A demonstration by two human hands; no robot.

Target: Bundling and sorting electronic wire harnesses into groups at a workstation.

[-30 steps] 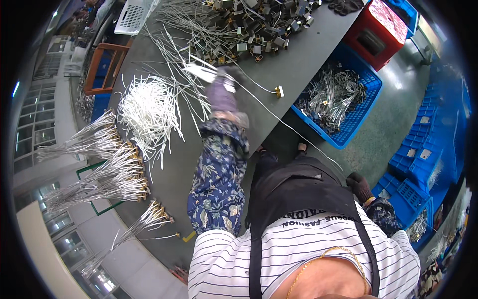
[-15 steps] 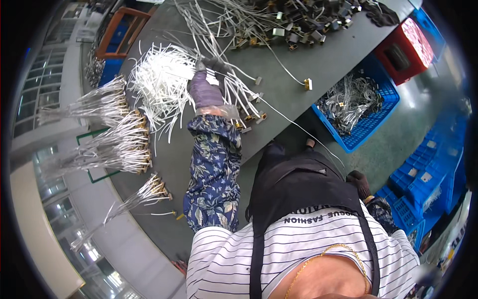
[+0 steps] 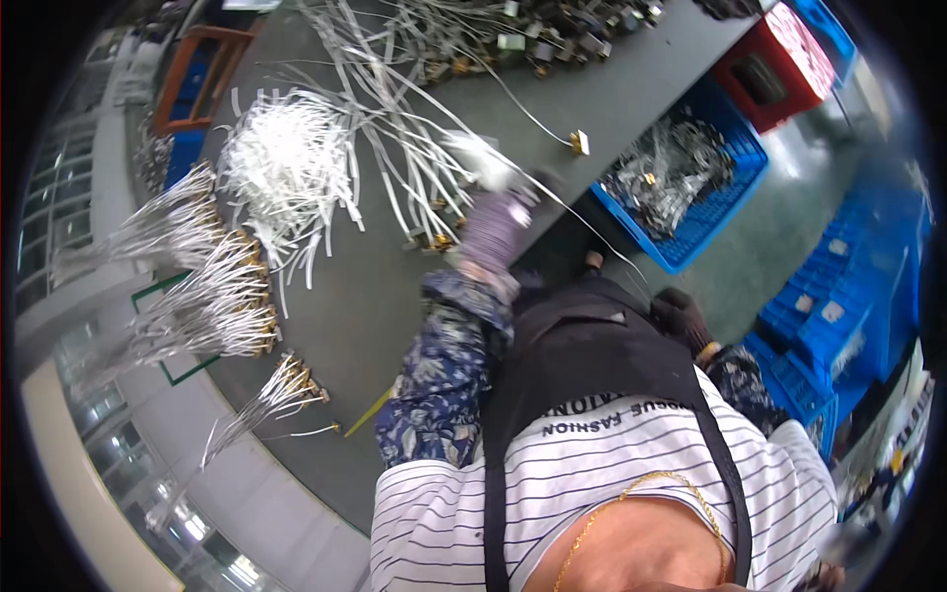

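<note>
My left hand, in a purple glove, is at the table's near edge, smeared by motion. Its fingers look closed around a blurred white item that I cannot name. Beside it lie white cables with metal connectors. A heap of short white tubes rests to its left. My right hand, in a dark glove, is low by my apron, its fingers curled; whatever they hold is hidden. One thin white cable hangs off the table edge and ends close to this hand.
Several cable bundles line the table's left edge. A pile of connectors covers the far side. On the right stand a blue basket with cables, a red box and stacked blue crates.
My left hand has left the white tube heap and moved right and toward me, to the table edge. My right hand has come up slightly. The whole view has shifted a little.
</note>
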